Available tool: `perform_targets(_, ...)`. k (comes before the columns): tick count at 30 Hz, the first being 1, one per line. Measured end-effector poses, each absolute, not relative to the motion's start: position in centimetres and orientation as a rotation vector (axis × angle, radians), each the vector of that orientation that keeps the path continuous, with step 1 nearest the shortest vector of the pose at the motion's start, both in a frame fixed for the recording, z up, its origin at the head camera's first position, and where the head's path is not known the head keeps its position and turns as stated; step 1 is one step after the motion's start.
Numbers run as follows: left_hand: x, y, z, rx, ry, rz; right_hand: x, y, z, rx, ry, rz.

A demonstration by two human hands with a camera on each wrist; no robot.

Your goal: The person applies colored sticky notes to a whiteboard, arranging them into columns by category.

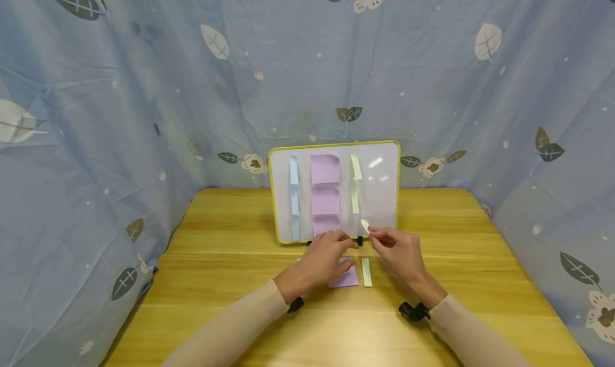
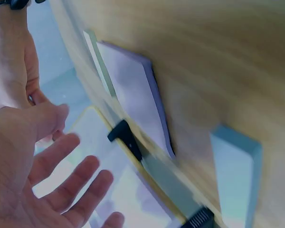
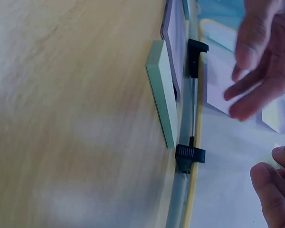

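My right hand [image 1: 400, 250] pinches a pale green sticky note strip [image 1: 365, 225] between thumb and fingertips, close to the lower part of a yellow-framed whiteboard [image 1: 383, 199]. With fingers spread and relaxed, my left hand [image 1: 323, 257] hovers in front of the board's lower edge, holding nothing. The board carries a column of blue strips [image 1: 294, 169], a column of purple square notes [image 1: 325, 169] and two green strips [image 1: 356, 167]. Below it lie a purple note pad [image 1: 347, 279], partly covered by my left hand in the head view, and a narrow green pad [image 1: 367, 272].
A narrow blue pad [image 2: 237, 173] lies left of the purple one, mostly hidden in the head view. Black stand clips [image 3: 190, 156] hold the board's lower edge. The wooden table [image 1: 230, 217] is surrounded by a patterned blue curtain [image 1: 288, 79].
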State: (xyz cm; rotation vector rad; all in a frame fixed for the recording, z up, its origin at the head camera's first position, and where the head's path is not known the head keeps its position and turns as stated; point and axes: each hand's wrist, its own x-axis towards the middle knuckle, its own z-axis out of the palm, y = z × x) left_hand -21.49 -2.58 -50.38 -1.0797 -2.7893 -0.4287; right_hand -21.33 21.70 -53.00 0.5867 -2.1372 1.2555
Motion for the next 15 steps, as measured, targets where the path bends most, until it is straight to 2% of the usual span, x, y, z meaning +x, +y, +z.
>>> perform_targets(8, -22.2, -3.7, -50.6, -0.97, -2.696, -0.498, -21.9, 20.5, -53.5, 0.61, -2.152, 1.306)
perform_targets(15, -22.6, -3.7, -50.5, -0.986, -2.682, -0.425, -22.4, 20.2, -53.7, 0.604, -2.177, 1.298)
